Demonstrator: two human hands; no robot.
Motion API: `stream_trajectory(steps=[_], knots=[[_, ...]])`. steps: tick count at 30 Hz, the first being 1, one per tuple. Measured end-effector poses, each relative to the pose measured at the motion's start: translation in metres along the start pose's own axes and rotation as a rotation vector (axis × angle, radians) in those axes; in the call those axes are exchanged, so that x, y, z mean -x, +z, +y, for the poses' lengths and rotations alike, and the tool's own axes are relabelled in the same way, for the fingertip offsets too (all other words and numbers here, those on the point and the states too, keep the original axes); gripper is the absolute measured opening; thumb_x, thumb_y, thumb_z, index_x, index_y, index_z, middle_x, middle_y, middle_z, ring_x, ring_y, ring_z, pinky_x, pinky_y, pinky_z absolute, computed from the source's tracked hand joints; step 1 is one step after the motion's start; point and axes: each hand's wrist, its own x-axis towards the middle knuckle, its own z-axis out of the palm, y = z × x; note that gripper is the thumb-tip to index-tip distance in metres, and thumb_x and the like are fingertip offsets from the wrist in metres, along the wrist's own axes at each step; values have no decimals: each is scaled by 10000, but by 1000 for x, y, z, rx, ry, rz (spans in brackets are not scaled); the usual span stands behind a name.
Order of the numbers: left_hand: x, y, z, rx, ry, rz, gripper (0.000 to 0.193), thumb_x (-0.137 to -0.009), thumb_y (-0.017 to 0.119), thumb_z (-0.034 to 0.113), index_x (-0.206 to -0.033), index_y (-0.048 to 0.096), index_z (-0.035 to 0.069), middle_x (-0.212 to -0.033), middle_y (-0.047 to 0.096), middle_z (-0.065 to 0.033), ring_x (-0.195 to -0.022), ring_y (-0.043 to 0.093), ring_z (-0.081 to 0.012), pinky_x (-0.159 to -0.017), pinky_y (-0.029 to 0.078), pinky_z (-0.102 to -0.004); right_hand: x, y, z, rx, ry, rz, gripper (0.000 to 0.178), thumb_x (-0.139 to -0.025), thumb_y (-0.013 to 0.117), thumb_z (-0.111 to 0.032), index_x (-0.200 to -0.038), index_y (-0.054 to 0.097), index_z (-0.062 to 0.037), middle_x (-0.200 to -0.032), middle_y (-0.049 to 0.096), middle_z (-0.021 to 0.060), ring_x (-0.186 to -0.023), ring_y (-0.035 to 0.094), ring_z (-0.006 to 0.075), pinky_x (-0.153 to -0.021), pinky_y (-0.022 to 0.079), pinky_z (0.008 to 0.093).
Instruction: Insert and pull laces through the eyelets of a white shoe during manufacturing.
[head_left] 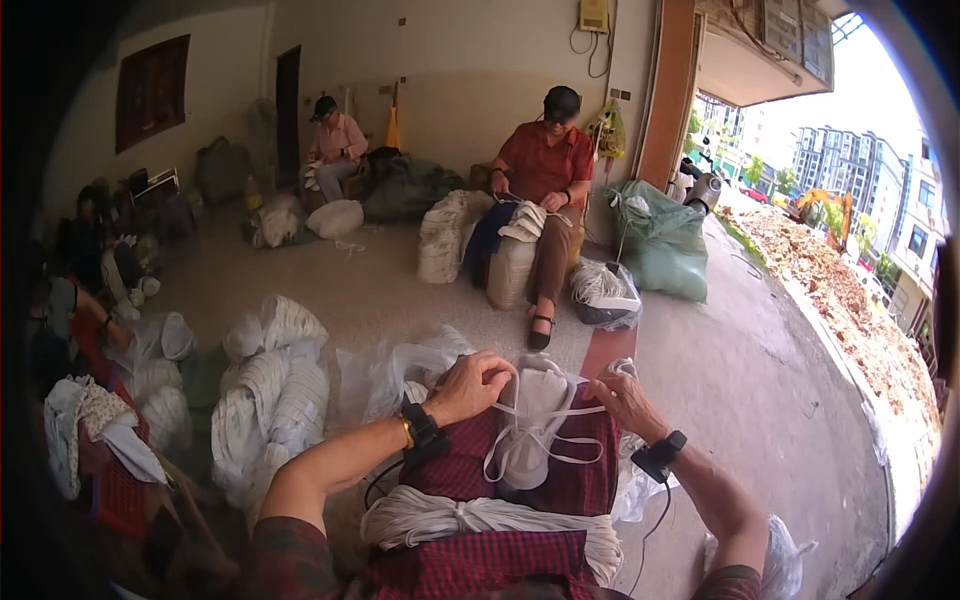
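Note:
A pale grey-white shoe upper [540, 395] lies on my lap over a dark red checked cloth [480, 560], its toe toward me. White lace [573, 411] crosses its front, with loose loops hanging to both sides. At the upper's left edge, my left hand [468, 388] is closed in a pinch on the lace. My right hand [628, 405] pinches the lace out to the right, fingertips beside the upper. Across my thighs, nearer to me, rests a tied bundle of white shoelaces [490, 517]. Both wrists wear black devices.
Stacked white shoe uppers [285, 385] stand on the floor to my left, past a red chair [120, 490] draped with cloths. Ahead sits a co-worker in red [555, 160] handling a pale upper; another person in pink [340, 140] sits farther back. A green sack [665, 250] and lace-filled bag [605, 295] stand right.

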Motion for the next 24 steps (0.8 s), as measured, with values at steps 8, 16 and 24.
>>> stream_trajectory(steps=[8, 16, 24], knots=[[6, -23, 24, -38, 60, -4, 146, -897, 660, 99, -1007, 703, 13, -915, 699, -91, -790, 644, -165, -693, 505, -280, -8, -17, -20, 76, -34, -101, 521, -1055, 409, -384, -906, 713, 12, -873, 656, 181, -883, 605, 338, -813, 460, 424], [28, -18, 41, -240, 286, -210, 292, -717, 855, 227, -869, 664, 66, -861, 641, -61, -857, 586, -244, -835, 436, -362, -7, -5, -6, 48, -107, -87, 557, -1058, 407, -422, -933, 725, 18, -893, 652, 152, -880, 590, 323, -831, 465, 436], [29, 23, 55, -486, 285, -217, 247, -755, 781, 147, -884, 592, 51, -823, 557, -81, -830, 541, -295, -767, 434, -401, -5, 19, -20, 57, -266, 78, 495, -991, 562, -356, -697, 613, 39, -586, 547, 184, -581, 535, 338, -622, 456, 461]])
